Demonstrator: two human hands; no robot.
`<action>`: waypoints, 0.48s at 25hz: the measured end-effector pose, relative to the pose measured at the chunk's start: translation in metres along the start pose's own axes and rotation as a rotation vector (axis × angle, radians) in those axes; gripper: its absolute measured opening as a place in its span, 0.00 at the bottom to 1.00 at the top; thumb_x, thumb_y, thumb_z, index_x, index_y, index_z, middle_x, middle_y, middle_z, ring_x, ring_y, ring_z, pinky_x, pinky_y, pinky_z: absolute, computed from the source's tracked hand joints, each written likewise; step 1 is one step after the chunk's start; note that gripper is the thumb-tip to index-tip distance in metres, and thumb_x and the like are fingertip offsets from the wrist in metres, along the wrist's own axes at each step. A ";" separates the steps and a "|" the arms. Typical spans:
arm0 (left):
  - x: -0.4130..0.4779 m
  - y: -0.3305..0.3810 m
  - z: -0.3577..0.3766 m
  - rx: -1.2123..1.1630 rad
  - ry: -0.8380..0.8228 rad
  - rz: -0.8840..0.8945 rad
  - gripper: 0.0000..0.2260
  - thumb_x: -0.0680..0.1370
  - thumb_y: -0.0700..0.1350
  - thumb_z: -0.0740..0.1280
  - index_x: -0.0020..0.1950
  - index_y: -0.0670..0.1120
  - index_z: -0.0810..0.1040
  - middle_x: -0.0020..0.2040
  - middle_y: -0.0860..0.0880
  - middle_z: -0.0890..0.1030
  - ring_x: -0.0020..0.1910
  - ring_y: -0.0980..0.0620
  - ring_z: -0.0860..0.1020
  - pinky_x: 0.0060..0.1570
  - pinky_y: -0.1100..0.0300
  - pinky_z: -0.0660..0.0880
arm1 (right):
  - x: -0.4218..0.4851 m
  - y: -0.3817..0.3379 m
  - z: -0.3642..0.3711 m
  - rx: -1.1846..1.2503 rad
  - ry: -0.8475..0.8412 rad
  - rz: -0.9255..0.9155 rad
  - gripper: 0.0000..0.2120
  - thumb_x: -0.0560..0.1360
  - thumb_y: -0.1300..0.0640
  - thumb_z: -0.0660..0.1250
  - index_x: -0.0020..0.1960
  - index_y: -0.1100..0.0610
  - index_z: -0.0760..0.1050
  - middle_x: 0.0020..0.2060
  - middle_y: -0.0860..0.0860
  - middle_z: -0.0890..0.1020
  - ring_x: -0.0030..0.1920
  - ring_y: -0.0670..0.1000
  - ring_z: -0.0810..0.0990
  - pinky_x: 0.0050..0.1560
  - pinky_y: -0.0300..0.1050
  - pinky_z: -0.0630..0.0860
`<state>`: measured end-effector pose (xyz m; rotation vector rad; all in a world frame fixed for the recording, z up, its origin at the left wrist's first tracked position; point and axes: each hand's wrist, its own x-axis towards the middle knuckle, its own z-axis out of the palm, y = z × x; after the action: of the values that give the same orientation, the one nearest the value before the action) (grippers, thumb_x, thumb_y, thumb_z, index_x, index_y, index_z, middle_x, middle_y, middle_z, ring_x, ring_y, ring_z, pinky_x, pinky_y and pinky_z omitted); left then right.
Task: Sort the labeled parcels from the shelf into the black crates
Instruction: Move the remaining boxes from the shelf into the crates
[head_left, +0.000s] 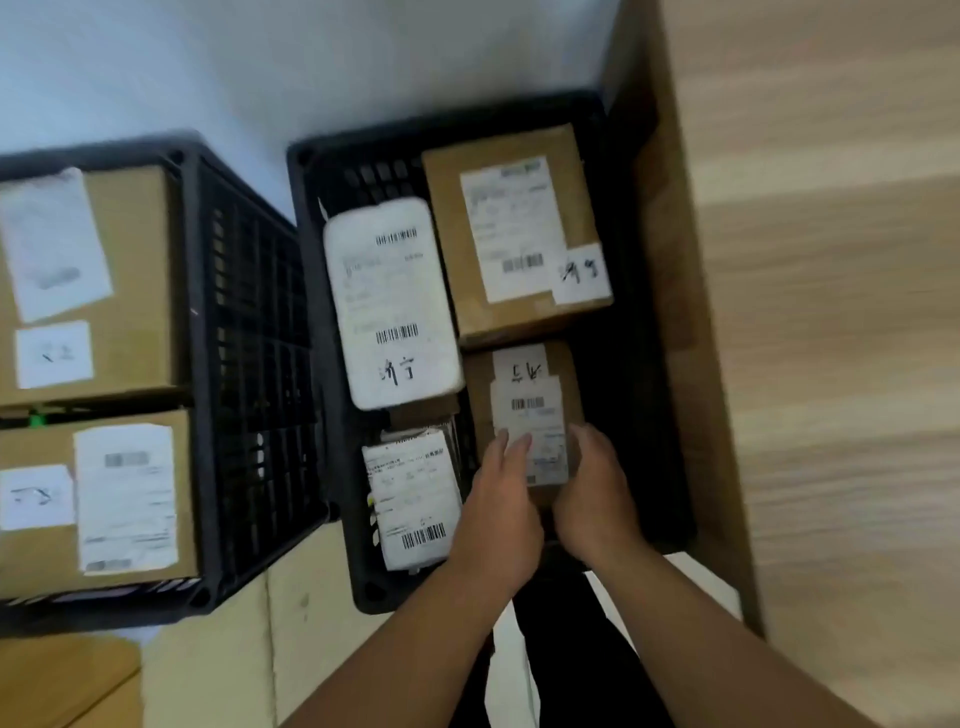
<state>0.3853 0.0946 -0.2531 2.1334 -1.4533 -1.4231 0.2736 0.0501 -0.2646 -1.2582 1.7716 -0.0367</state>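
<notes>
Head view: looks down on two black crates side by side; the picture is motion-blurred
Left hand (501, 499): grips the near left corner of the small box (524, 405); fingers bent over its top label, thumb hidden
Right hand (592, 493): grips the same box from its near right edge; fingers curled round the side
Small box: brown, white labels on top; inside the right crate (363, 587), at its near right part; whether it rests on the crate floor I cannot tell, perhaps not quite
Big box (514, 228): brown, labelled; in the same crate, just beyond the small box
White parcel (392, 301): labelled with barcodes; in the crate's far left part, beside the big box
Flat parcel (410, 499): white label, barcode; near left of the crate, just beside the left hand
Left crate (249, 364): holds two brown labelled boxes, far box (135, 280) and near box (36, 556)
Wood panel (831, 364): along the right crate's right side
</notes>
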 end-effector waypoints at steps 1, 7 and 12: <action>-0.015 0.012 -0.018 0.014 0.027 0.033 0.29 0.81 0.34 0.61 0.81 0.48 0.59 0.82 0.50 0.55 0.79 0.50 0.61 0.76 0.59 0.61 | -0.021 -0.013 -0.016 0.012 -0.028 -0.030 0.17 0.84 0.63 0.62 0.70 0.50 0.73 0.59 0.44 0.79 0.59 0.42 0.80 0.54 0.29 0.77; -0.125 0.119 -0.136 0.307 0.176 0.321 0.28 0.83 0.54 0.62 0.81 0.59 0.55 0.79 0.62 0.56 0.78 0.62 0.54 0.71 0.71 0.47 | -0.159 -0.074 -0.154 0.035 0.040 -0.324 0.26 0.80 0.57 0.70 0.72 0.40 0.66 0.63 0.31 0.72 0.66 0.36 0.71 0.74 0.41 0.68; -0.198 0.188 -0.175 0.369 0.283 0.669 0.32 0.78 0.64 0.60 0.81 0.58 0.58 0.79 0.62 0.58 0.80 0.60 0.53 0.80 0.53 0.55 | -0.265 -0.082 -0.241 0.073 0.461 -0.465 0.36 0.70 0.44 0.78 0.74 0.41 0.66 0.68 0.31 0.70 0.71 0.34 0.67 0.71 0.36 0.64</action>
<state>0.3965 0.1004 0.0714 1.6505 -2.1373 -0.6279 0.1786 0.1012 0.0861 -1.6778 1.7864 -0.6994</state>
